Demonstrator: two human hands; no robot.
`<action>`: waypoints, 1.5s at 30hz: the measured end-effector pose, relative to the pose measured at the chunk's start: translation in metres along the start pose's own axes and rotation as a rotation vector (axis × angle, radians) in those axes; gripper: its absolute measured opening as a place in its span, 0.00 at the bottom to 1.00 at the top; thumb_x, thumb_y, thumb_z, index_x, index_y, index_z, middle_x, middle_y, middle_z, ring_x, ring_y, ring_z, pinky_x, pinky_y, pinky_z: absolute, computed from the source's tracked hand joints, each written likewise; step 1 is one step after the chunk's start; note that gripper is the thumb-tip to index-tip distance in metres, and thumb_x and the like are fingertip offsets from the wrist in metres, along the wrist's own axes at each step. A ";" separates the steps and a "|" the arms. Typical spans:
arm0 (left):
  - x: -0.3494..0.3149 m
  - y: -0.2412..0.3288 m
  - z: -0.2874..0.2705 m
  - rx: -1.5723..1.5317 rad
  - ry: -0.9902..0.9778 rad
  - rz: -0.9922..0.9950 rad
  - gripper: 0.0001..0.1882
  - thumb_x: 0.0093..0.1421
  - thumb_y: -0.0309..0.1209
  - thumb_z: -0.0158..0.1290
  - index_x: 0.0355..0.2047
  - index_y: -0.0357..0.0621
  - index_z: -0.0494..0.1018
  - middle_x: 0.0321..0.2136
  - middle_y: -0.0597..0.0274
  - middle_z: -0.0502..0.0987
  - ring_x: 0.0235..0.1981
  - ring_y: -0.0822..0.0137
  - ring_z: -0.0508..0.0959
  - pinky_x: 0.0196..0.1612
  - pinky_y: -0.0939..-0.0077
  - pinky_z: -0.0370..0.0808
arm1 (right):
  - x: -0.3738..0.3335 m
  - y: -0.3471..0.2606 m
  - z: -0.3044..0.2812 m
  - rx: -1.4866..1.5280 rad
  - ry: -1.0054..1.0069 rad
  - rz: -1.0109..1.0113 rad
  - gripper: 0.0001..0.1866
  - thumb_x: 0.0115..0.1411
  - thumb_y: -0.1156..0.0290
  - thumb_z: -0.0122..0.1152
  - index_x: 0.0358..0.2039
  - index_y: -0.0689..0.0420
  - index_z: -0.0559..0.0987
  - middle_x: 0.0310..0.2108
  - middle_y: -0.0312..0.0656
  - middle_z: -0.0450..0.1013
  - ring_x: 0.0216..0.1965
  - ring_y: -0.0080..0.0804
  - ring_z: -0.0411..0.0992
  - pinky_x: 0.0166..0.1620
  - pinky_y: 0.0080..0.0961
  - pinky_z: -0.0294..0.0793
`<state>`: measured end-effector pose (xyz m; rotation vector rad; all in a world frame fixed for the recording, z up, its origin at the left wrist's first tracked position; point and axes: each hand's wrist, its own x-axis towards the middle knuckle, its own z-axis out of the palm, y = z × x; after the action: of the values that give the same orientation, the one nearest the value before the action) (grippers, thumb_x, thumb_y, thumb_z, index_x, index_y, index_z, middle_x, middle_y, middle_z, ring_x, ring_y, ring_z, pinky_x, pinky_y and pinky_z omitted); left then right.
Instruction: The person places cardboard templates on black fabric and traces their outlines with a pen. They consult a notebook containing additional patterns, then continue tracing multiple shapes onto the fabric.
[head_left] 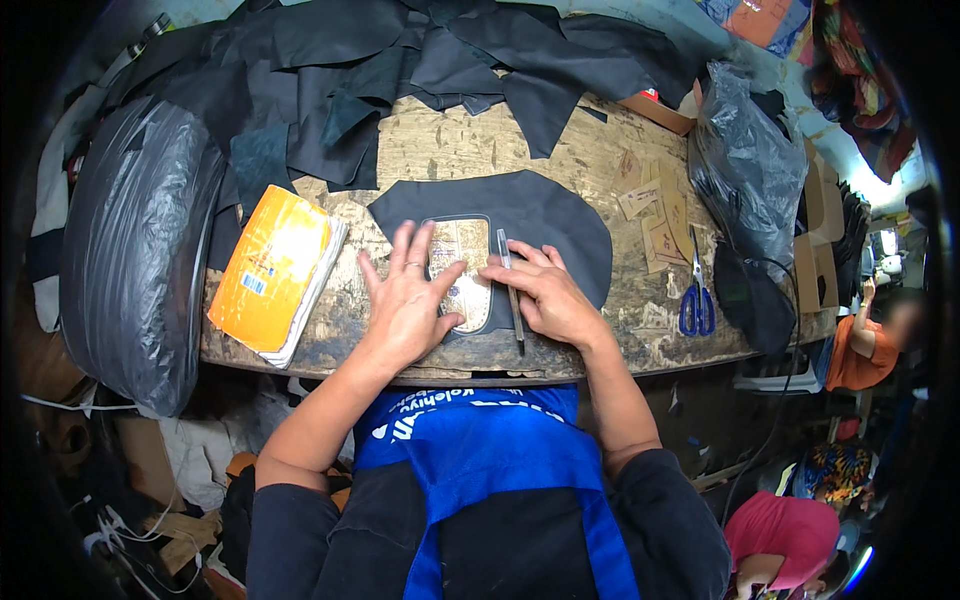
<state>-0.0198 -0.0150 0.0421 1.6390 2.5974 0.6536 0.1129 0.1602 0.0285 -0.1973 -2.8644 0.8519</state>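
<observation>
A piece of black leather (560,215) lies flat on the worn wooden table in front of me. On it rests a light, rounded card template (462,238) with markings, and a thin pale line runs along its edge. My left hand (405,300) is open, its fingers spread over the template's left side and pressing it down. My right hand (548,295) lies at the template's right edge, holding a slim clear pen (503,248) between its fingers. The pen's dark end points toward me.
An orange-covered book (270,270) lies on the left beside a large plastic-wrapped bundle (145,250). Black leather pieces (340,60) cover the far side. Blue-handled scissors (697,300) and card templates (655,225) are on the right, near a grey plastic bag (750,160). Other people sit at right.
</observation>
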 end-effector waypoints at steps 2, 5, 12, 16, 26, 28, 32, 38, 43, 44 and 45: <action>0.008 -0.001 -0.002 -0.065 -0.186 0.040 0.28 0.38 0.36 0.67 0.44 0.51 0.78 0.56 0.52 0.64 0.61 0.50 0.59 0.59 0.38 0.53 | 0.001 -0.010 -0.008 -0.058 0.089 0.037 0.20 0.48 0.80 0.57 0.44 0.54 0.77 0.47 0.42 0.74 0.56 0.45 0.64 0.57 0.44 0.60; 0.015 -0.001 0.001 -0.079 -0.244 0.149 0.25 0.41 0.29 0.62 0.43 0.38 0.75 0.49 0.48 0.71 0.52 0.51 0.69 0.55 0.57 0.65 | -0.001 -0.030 -0.014 -0.038 0.014 0.337 0.16 0.48 0.76 0.61 0.41 0.61 0.77 0.35 0.51 0.76 0.42 0.47 0.73 0.45 0.35 0.72; 0.016 0.021 0.017 0.143 -0.358 0.255 0.20 0.45 0.22 0.53 0.40 0.22 0.71 0.44 0.33 0.72 0.47 0.44 0.72 0.46 0.68 0.75 | -0.013 -0.038 0.000 0.049 0.126 0.529 0.18 0.43 0.74 0.69 0.35 0.65 0.74 0.21 0.51 0.75 0.30 0.47 0.76 0.36 0.37 0.75; 0.007 0.045 0.027 0.267 -0.369 0.197 0.33 0.48 0.25 0.54 0.54 0.21 0.62 0.50 0.23 0.66 0.49 0.32 0.69 0.48 0.60 0.75 | -0.019 -0.019 -0.005 0.214 0.075 0.622 0.21 0.41 0.79 0.67 0.38 0.68 0.73 0.19 0.46 0.74 0.23 0.36 0.76 0.32 0.28 0.74; 0.008 0.077 0.051 0.443 -0.557 0.012 0.27 0.59 0.31 0.46 0.58 0.34 0.62 0.56 0.33 0.64 0.56 0.26 0.61 0.53 0.38 0.64 | 0.045 -0.024 0.008 1.127 0.117 0.221 0.05 0.61 0.77 0.55 0.34 0.60 0.68 0.25 0.40 0.74 0.24 0.22 0.74 0.27 0.16 0.74; 0.009 0.077 0.050 0.415 -0.641 0.056 0.26 0.59 0.32 0.48 0.57 0.35 0.65 0.57 0.36 0.62 0.57 0.30 0.61 0.54 0.38 0.62 | 0.051 -0.030 0.010 0.884 -0.045 0.088 0.07 0.56 0.79 0.59 0.30 0.60 0.68 0.24 0.37 0.73 0.26 0.22 0.74 0.30 0.18 0.73; 0.007 0.075 0.051 0.367 -0.676 0.097 0.25 0.57 0.33 0.50 0.55 0.38 0.68 0.60 0.44 0.60 0.61 0.41 0.59 0.56 0.38 0.58 | 0.057 -0.033 0.003 0.582 -0.193 -0.038 0.06 0.52 0.75 0.62 0.28 0.65 0.76 0.21 0.46 0.74 0.25 0.32 0.75 0.31 0.27 0.73; 0.002 0.073 0.058 0.388 -0.652 0.179 0.24 0.56 0.33 0.50 0.54 0.40 0.69 0.58 0.48 0.64 0.60 0.45 0.61 0.55 0.36 0.59 | 0.065 -0.037 -0.003 0.289 -0.302 -0.256 0.09 0.48 0.72 0.65 0.26 0.64 0.78 0.25 0.47 0.75 0.27 0.43 0.74 0.33 0.34 0.73; 0.001 0.069 0.060 0.285 -0.647 0.159 0.22 0.56 0.31 0.50 0.51 0.37 0.72 0.53 0.51 0.70 0.55 0.47 0.69 0.51 0.40 0.67 | 0.073 -0.039 0.003 0.273 -0.342 -0.179 0.09 0.48 0.71 0.65 0.25 0.65 0.78 0.23 0.52 0.74 0.27 0.47 0.74 0.33 0.35 0.72; 0.002 0.068 0.059 0.284 -0.653 0.180 0.21 0.56 0.31 0.50 0.50 0.37 0.72 0.52 0.50 0.71 0.53 0.47 0.70 0.50 0.42 0.68 | 0.076 -0.039 0.005 0.291 -0.330 -0.161 0.09 0.48 0.71 0.65 0.24 0.66 0.77 0.23 0.54 0.73 0.27 0.49 0.74 0.34 0.36 0.72; 0.003 0.067 0.059 0.282 -0.660 0.200 0.21 0.56 0.31 0.50 0.50 0.37 0.72 0.50 0.49 0.72 0.52 0.46 0.71 0.50 0.43 0.69 | 0.078 -0.039 0.007 0.286 -0.285 -0.141 0.10 0.48 0.71 0.65 0.24 0.66 0.77 0.22 0.54 0.73 0.27 0.49 0.74 0.33 0.36 0.72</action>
<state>0.0498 0.0322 0.0124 1.7970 2.1191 -0.2494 0.0319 0.1370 0.0518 0.1713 -2.9128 1.3384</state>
